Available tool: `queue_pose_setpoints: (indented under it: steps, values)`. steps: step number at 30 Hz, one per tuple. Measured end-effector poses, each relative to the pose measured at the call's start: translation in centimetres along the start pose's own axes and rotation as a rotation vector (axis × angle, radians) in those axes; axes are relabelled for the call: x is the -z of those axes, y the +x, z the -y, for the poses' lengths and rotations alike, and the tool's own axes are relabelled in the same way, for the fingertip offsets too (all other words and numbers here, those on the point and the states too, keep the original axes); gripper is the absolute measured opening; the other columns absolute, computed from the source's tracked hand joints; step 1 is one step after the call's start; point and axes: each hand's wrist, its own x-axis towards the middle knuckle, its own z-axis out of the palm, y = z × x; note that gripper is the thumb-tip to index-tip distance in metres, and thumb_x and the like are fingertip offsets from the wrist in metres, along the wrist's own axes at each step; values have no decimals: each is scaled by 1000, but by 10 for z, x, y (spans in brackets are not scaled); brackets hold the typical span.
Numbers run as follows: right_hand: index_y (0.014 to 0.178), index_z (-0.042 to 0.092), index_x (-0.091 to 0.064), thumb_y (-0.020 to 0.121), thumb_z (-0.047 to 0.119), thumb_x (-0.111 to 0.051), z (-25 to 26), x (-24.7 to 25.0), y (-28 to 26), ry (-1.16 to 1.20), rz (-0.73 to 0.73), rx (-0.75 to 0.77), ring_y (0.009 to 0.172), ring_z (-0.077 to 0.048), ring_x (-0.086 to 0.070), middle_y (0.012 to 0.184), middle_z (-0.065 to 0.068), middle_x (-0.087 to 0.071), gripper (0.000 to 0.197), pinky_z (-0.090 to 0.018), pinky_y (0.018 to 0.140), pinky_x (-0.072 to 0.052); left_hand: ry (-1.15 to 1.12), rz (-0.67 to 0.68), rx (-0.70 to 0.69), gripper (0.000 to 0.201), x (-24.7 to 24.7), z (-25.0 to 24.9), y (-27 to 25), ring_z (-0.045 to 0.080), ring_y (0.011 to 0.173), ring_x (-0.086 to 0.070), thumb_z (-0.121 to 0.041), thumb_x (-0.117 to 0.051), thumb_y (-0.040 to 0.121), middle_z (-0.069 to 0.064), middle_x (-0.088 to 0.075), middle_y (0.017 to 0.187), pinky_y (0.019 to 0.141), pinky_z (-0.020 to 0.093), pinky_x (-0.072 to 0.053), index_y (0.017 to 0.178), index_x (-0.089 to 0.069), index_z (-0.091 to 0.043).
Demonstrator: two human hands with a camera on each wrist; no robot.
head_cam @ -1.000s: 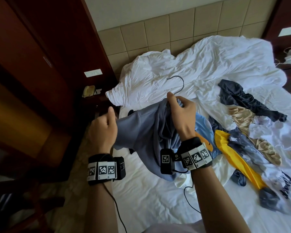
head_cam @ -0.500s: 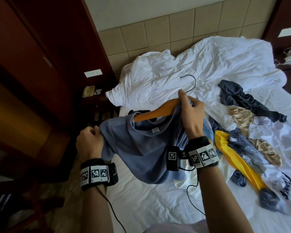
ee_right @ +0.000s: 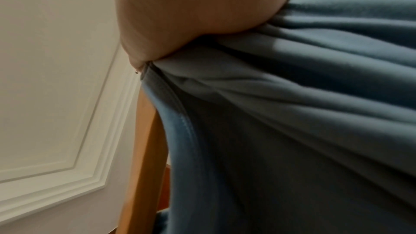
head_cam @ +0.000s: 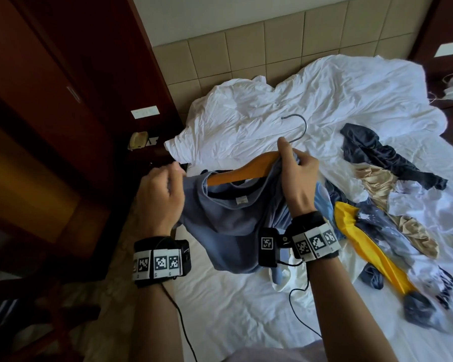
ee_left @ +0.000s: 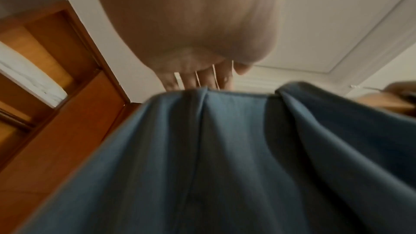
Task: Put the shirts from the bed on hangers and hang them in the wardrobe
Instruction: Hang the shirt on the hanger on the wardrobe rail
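A blue-grey shirt (head_cam: 228, 223) hangs half-threaded on a wooden hanger (head_cam: 243, 171), whose left arm pokes out through the collar. The metal hook (head_cam: 298, 129) stands above my right hand (head_cam: 296, 178). That hand grips the hanger's middle together with bunched shirt fabric. My left hand (head_cam: 162, 194) holds the shirt's left shoulder next to the hanger's left end, fingers curled into the cloth. In the left wrist view my fingers (ee_left: 202, 81) disappear behind the shirt's edge (ee_left: 225, 149). In the right wrist view the shirt (ee_right: 292, 113) drapes beside the hanger's wooden arm (ee_right: 144, 149).
More clothes lie on the white bed (head_cam: 246, 322) to the right: a dark navy garment (head_cam: 377, 152), a beige satin one (head_cam: 377, 184), a yellow one (head_cam: 364, 244). A dark wooden wardrobe (head_cam: 50, 100) stands at left, a telephone (head_cam: 137, 139) on the bedside unit.
My left hand has moved up and right along the shirt's shoulder toward the hanger's left end. The hanger's wooden arm has come out through the collar.
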Motion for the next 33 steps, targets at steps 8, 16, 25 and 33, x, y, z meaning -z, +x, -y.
queue_pose_setpoints:
  steps: [8, 16, 25, 33]
  values:
    - [61, 14, -29, 99, 41, -69, 1, 13, 8, 25, -56, -48, 60, -16, -27, 59, -2, -26, 62, -31, 56, -26, 37, -29, 459, 79, -3, 44, -15, 41, 69, -64, -59, -23, 104, 22, -66, 70, 62, 40, -47, 71, -65, -1]
    - [66, 9, -26, 100, 43, -68, 3, 3, -1, 2, 26, 4, 61, -16, -22, 64, -3, -21, 64, -33, 56, -21, -88, -51, 166, 41, 11, 18, -9, 19, 90, -66, -37, -35, 108, 0, -72, 95, 80, 42, -54, 96, -72, -23]
    - [63, 22, -26, 95, 62, -65, 2, -27, -19, -117, 68, 40, 59, -13, -28, 59, 5, -25, 64, -39, 61, -29, 103, 108, -157, 56, -8, -42, -13, 28, 47, -52, -35, -37, 111, 5, -53, 53, 53, 31, -29, 62, -49, -12]
    - [64, 21, -26, 105, 60, -50, 7, -25, -22, -182, 217, 187, 60, -11, -28, 58, 10, -27, 61, -36, 59, -27, 131, 21, -6, 72, -10, -36, -18, 23, 34, -41, -42, -30, 111, -1, -39, 39, 41, 30, -31, 45, -40, -15]
